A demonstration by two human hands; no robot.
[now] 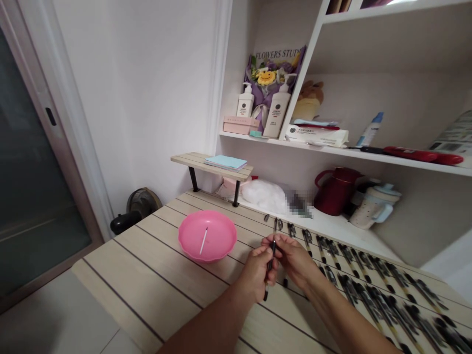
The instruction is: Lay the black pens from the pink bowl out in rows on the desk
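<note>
Both my hands meet over the middle of the pale slatted table (147,280). My left hand (256,273) is closed around the lower part of a black pen (270,263), held nearly upright. My right hand (295,258) pinches the same pen near its top. Left of my hands stands a pink bowl (221,243) with a thin white refill (203,240) lying in it. Rows of several black pens (368,290) lie on the table to the right, running toward the near right corner.
A small wooden riser (191,161) with a light blue notebook (225,162) stands at the table's back. Shelves behind hold lotion bottles (276,114), a flower bouquet, a dark red kettle (334,191) and a white jug (374,206). A fan (136,209) sits on the floor at left.
</note>
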